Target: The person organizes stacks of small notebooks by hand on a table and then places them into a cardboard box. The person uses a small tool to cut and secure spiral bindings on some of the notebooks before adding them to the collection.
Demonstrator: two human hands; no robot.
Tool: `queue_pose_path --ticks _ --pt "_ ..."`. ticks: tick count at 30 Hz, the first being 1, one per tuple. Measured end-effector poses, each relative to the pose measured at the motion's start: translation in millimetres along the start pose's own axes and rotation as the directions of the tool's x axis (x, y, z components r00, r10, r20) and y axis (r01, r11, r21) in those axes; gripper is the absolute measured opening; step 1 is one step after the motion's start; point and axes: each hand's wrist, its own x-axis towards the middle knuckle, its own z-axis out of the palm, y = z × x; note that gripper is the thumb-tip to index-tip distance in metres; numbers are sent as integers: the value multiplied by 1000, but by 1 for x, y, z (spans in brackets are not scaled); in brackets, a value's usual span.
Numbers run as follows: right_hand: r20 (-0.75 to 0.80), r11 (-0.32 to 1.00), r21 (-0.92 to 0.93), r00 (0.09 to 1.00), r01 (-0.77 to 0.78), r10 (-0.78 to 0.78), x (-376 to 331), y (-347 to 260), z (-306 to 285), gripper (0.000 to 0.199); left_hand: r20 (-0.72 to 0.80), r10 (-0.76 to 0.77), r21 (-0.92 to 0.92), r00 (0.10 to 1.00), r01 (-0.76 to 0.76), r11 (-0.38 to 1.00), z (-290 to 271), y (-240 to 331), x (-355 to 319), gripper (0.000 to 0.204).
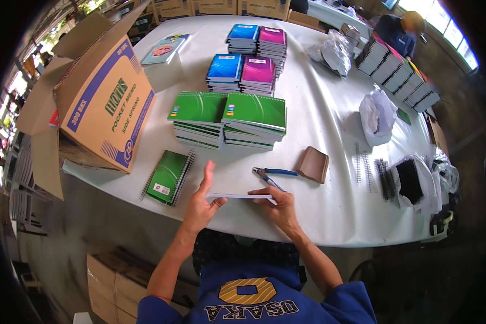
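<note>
White table (329, 108), cluttered workshop

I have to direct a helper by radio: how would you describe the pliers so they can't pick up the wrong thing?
Start at the white table and find the two stacks of green notebooks in its middle. Come toward the near edge, just beyond the person's right hand holding the white sheet stack. The pliers lie there beside a brown pad, the only blue-handled metal tool.
</note>
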Motion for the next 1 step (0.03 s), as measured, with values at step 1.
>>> queue_pose_path --ticks 1 --pt "45 974 171 988 -151 145 -2 2 3 17 -36 61 255 998 -50 966 2 6 0 84"
